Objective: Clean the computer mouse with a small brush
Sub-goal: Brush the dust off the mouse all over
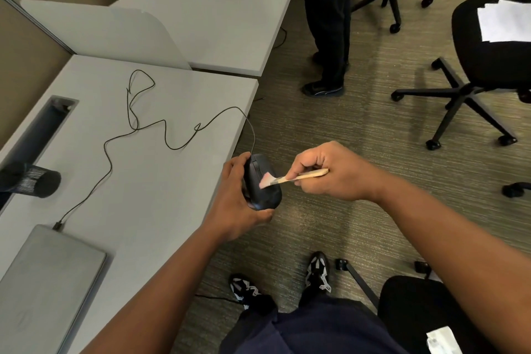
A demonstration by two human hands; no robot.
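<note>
My left hand (235,201) grips a black wired computer mouse (265,191), held off the desk's right edge, above the carpet. My right hand (324,171) pinches the wooden handle of a small brush (301,177). Its pinkish bristles touch the top of the mouse. The mouse's thin black cable (161,123) loops back across the grey desk (149,181) and plugs into a closed grey laptop (48,276) at the lower left.
A black mesh cup (37,182) lies on the desk's left side, near a cable slot (43,129). Another person stands by the far desk (327,37). Black office chairs (488,66) stand on the carpet at right, one holding papers (502,20). My shoes (316,270) are below.
</note>
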